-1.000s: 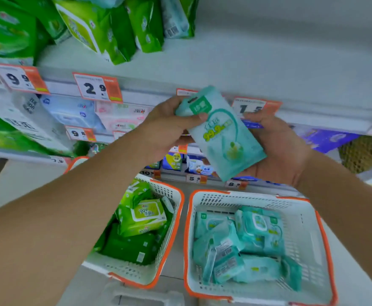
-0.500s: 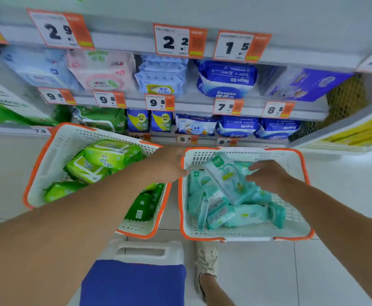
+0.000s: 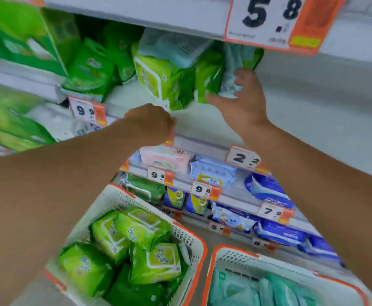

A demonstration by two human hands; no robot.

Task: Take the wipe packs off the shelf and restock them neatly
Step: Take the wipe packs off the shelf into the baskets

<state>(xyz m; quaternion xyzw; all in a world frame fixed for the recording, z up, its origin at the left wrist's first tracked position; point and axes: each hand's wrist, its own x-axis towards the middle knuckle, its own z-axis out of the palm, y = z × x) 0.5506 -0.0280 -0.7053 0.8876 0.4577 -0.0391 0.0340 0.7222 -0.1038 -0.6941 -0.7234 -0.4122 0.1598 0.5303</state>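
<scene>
On the upper shelf point(image 3: 202, 120) stand several green wipe packs point(image 3: 165, 82), and a pale teal pack point(image 3: 235, 62) leans at the right end of the row. My right hand point(image 3: 240, 100) is raised to that teal pack with fingers spread, touching its lower edge. My left hand point(image 3: 152, 124) hovers at the shelf's front lip with curled fingers and nothing in it. Below, a white and orange basket point(image 3: 194, 237) holds green packs point(image 3: 136, 246). A second basket point(image 3: 242, 257) to its right holds teal packs point(image 3: 258, 288).
Lower shelves carry pink, pale blue and dark blue packs point(image 3: 269, 188) behind price tags point(image 3: 242, 159). A large price tag point(image 3: 275, 21) hangs from the shelf above. Green boxes point(image 3: 19, 43) fill the left side. The right part of the upper shelf point(image 3: 326, 111) is bare.
The teal pack I held went down into the right basket. Both hands have since risen from the baskets to the upper shelf, and my view has swung up.
</scene>
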